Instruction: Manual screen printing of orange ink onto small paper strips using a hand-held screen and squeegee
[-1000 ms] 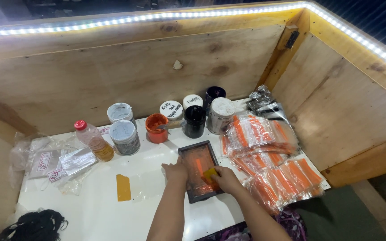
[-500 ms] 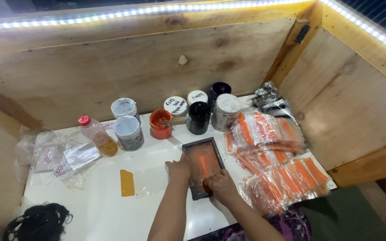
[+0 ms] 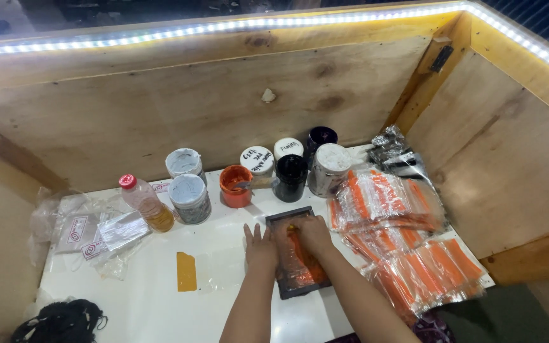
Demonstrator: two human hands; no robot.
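At the near centre of the table (image 3: 160,305), the dark frame (image 3: 297,257) runs near-to-far; right hand (image 3: 312,234) presses its far end, grip indiscernible; left hand (image 3: 260,244) spread flat at its left edge.

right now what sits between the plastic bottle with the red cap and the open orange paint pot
In the head view, one lidded paint tin stands between the red-capped bottle and the orange paint pot, close beside the bottle; whether they touch is unclear.
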